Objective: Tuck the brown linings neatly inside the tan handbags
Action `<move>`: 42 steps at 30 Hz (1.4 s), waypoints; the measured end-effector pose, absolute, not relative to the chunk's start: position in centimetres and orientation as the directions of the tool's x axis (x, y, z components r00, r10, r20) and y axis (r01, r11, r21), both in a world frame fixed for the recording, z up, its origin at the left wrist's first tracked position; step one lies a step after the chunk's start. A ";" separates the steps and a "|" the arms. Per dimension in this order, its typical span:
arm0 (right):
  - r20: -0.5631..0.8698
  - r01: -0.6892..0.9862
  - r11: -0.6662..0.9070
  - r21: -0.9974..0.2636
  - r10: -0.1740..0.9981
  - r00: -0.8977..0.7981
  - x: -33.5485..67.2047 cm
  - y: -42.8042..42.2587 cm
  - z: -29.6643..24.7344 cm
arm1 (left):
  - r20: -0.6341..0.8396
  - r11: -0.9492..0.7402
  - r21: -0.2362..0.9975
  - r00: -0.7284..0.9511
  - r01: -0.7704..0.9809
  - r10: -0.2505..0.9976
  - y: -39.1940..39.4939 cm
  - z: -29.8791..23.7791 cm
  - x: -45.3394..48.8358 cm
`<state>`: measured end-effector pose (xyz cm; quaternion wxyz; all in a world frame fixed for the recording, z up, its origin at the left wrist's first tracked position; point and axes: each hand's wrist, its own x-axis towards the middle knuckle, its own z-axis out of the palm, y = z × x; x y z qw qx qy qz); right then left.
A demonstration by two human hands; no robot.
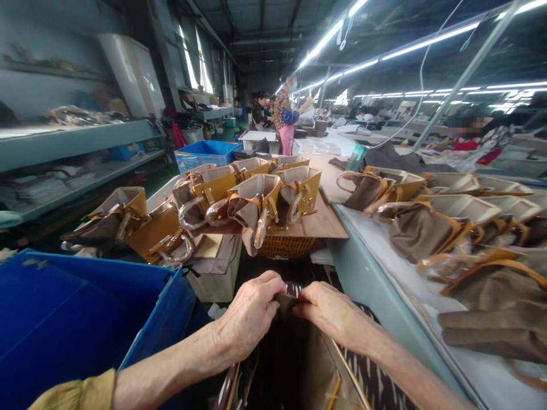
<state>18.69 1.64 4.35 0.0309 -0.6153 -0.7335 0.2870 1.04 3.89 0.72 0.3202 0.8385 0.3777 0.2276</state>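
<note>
**Grip.** The left hand [250, 316] has its grip pressed together, the fingers curled and pinching the top edge of a dark brown fabric bag [294, 359]. The bag sits low and centre, directly in front of the person. The right hand [331, 313] is likewise closed, its fingertips pinching the same edge just beside the left hand. The two hands almost touch.

**Edges and room.** A large blue plastic crate [64, 324] stands close on the left, its rim beside the left forearm. A pale, grey-edged bench [367, 273] runs along the right, its edge near the right forearm. The hands work in the narrow gap between the two.

**Ahead.** A beige cardboard box [216, 279] and an orange woven basket [285, 246] sit below a brown board [325, 222]. The board carries a cluster of upright mustard-yellow and brown handbags [252, 199], which closes off the space in front.

More handbags of the same kind [427, 228] lie along the bench.

**Beyond.**
- A second blue crate [209, 152] stands behind the cluster.
- Grey wall shelves [77, 142] run along the left.
- A person in a pink apron [285, 122] stands well off.
</note>
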 end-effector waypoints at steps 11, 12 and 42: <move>-0.293 0.849 0.093 -0.520 0.914 -0.280 18.6 1.8 4.4 | 0.150 -0.548 0.656 0.623 0.518 0.768 3.7 1.1 0.8; -0.293 0.849 0.095 -0.519 0.914 -0.281 18.6 1.8 4.4 | 0.152 -0.553 0.653 0.626 0.517 0.765 3.7 1.0 0.9; -0.242 0.743 0.130 -0.656 0.897 -0.370 18.3 3.1 3.4 | 0.137 -0.464 0.670 0.518 0.579 0.844 4.5 -0.6 1.5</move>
